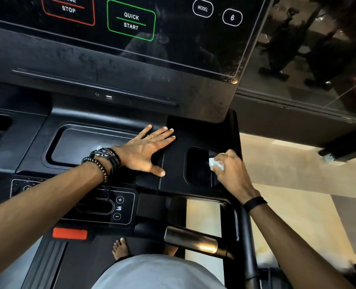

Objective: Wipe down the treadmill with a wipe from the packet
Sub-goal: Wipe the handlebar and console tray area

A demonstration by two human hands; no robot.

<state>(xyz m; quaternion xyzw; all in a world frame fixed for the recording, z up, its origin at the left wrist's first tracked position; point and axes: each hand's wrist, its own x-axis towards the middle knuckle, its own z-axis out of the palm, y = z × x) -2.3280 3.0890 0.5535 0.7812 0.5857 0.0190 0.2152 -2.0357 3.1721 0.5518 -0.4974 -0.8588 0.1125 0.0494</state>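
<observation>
Wipe at the right cup holder, console lettering in my view.
My right hand [231, 170] curls its fingers round the white wipe [215, 164] at the cup holder [198, 165] of the treadmill [110, 84]; left hand [143, 149] lies flat, fingers spread (holding nothing). I read "PAUSE STOP", "QUICK START", "MODEL", "6".

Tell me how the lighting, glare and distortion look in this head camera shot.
Head view: wide-angle bend curves the console edges; its glossy panel shows reflections and smudges; the floor at right is bright while the right cup holder is nearly black; the wipe in the right hand is blown out white; the left hand is sharp.
</observation>
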